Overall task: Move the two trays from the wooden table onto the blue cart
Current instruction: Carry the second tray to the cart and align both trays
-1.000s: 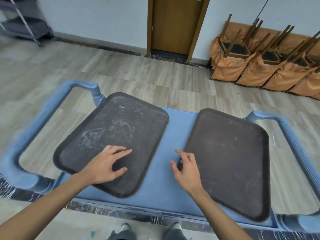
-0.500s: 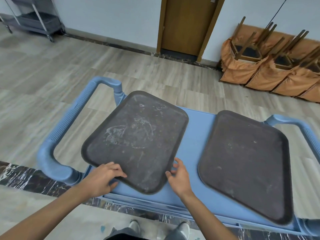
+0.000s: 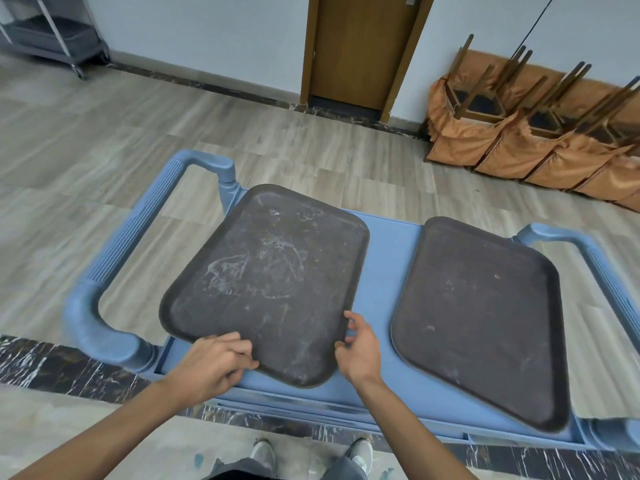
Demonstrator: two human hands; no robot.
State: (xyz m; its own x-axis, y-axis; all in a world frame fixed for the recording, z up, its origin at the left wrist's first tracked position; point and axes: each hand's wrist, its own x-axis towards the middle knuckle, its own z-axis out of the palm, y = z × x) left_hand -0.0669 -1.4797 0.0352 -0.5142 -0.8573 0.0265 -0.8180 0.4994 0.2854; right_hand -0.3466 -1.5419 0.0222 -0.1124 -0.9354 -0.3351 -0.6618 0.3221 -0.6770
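Left hand (image 3: 211,365) curled over the near rim of the left tray (image 3: 266,282), grip closed on it. Right hand (image 3: 360,351) pinching that tray's near right edge. Both on the blue cart (image 3: 388,258), left tray overhanging its left end; right tray (image 3: 481,317) just beside, blue gap between. Wood-look floor (image 3: 104,140), door (image 3: 360,46), stacked chairs (image 3: 540,129) beyond.

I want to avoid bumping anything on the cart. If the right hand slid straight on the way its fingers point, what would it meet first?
The right hand already touches the left tray at its near right edge; it would meet that tray first.
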